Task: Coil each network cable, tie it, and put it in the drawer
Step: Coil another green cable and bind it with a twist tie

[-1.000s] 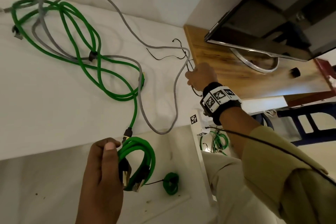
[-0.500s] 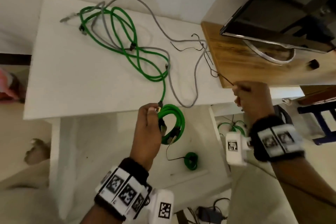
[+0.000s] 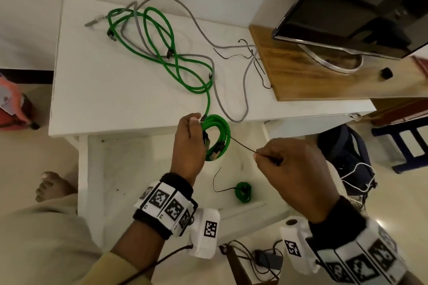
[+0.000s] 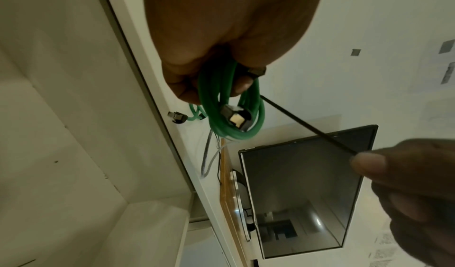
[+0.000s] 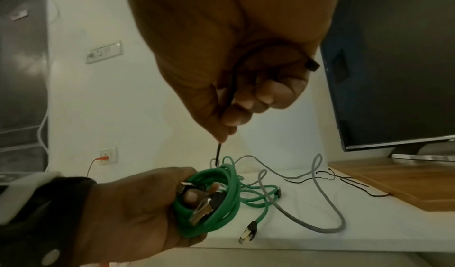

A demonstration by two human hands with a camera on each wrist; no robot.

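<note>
Since half a second ago: right hand (image 3: 291,169) carried the tie (image 3: 243,144) from the board edge to the coil (image 3: 216,136).
Left hand (image 3: 188,143), 9 o'clock: fist clenched round coil, above the drawer (image 3: 143,169).
Right hand, 3 o'clock: pinching tie, tip touching coil.
Risk, my judgement: slack fist, loops spring open; thin tie slips from my pinch.

Three views: one from the head, one from each wrist.

The head camera looks steeply down on the white table (image 3: 111,90), both hands low in frame. The left wrist camera looks up close along its fingers toward the monitor (image 4: 307,183) at 5 o'clock. The right wrist camera faces across the table, monitor (image 5: 393,66) at 2 o'clock. All share the green coil (image 3: 216,136).
</note>
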